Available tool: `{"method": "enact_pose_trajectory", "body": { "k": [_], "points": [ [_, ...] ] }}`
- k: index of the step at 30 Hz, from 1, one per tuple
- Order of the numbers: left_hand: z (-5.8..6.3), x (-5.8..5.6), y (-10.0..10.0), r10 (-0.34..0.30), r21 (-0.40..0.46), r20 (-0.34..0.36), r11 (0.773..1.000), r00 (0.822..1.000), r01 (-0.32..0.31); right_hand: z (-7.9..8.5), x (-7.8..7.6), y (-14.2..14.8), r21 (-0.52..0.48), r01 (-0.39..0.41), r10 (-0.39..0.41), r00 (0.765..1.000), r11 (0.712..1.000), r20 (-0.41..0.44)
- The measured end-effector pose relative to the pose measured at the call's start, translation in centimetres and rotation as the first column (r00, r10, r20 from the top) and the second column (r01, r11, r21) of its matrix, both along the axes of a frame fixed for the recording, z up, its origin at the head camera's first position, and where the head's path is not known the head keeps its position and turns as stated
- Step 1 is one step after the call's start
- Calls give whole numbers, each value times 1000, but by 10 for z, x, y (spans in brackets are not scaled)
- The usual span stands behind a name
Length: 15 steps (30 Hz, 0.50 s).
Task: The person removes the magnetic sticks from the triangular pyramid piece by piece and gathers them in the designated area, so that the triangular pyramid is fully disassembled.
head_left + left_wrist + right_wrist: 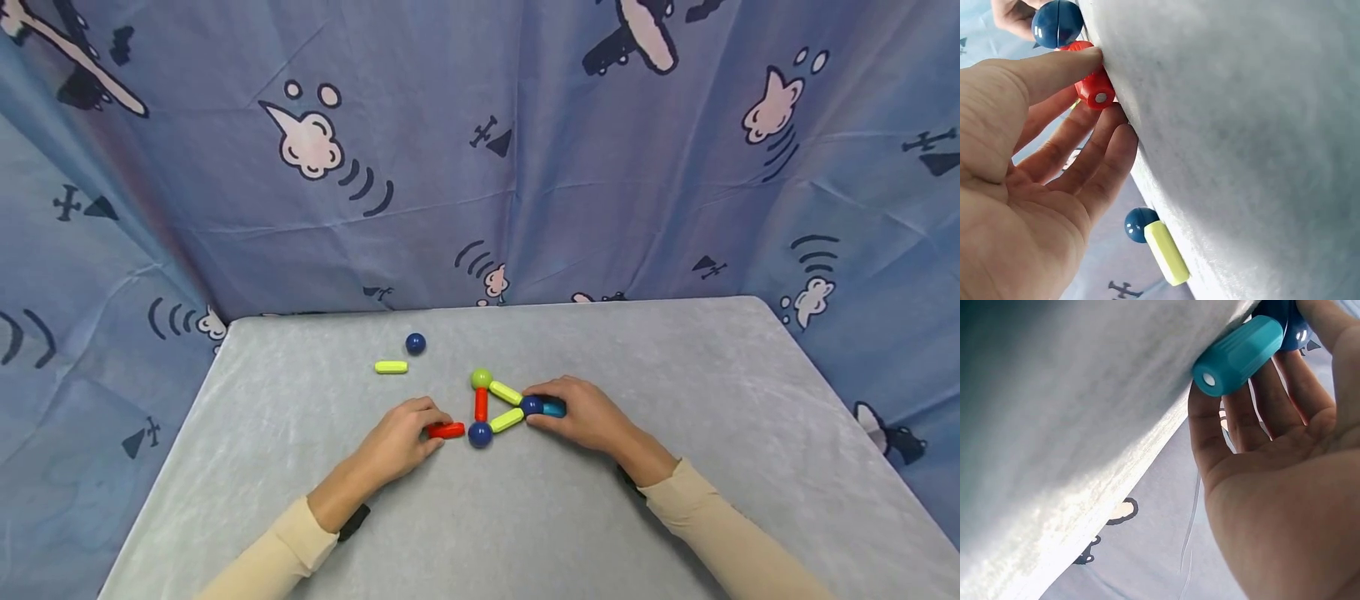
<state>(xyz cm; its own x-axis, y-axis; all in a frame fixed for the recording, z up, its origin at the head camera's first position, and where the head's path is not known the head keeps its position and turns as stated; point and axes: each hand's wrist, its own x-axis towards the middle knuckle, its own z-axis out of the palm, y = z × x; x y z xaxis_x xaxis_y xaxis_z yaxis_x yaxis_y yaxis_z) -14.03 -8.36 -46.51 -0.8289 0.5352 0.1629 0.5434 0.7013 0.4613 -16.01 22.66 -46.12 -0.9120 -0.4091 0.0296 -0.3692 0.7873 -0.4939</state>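
My left hand [405, 437] pinches a red magnetic rod [447, 430] between thumb and fingers, one end pointing at the near dark blue ball [480, 435]. In the left wrist view, the held rod's pale round end [1101, 98] faces the camera. That ball is a corner of a flat triangle made of a second red rod [481, 405], two yellow-green rods [506, 420], a green ball [482, 379] and another dark blue ball [532, 405]. My right hand [588, 414] grips this right-hand ball between thumb and fingers. A teal rod [1241, 356] extends from the ball under the palm.
Behind my left hand, a loose yellow-green rod [391, 367] and a loose dark blue ball [416, 343] lie on the grey-covered table [637, 350]. A blue patterned curtain [420, 150] hangs along the table's back and sides.
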Motion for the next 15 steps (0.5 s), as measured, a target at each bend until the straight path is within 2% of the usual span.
{"method": "enact_pose_trajectory", "body": {
  "k": [2,9,15],
  "points": [
    [0,0,-1,7,5,15,1000,1000,-7,0,0,0,-1,-7,7,1000,1000,-1],
    [0,-2,-4,3,-1,1,1000,1000,-3,0,0,0,6,-8,8,1000,1000,-8],
    [1,-3,-8,18,-9,33,1000,999,-18,-1,0,-1,9,-6,6,1000,1000,-12]
  ]
}}
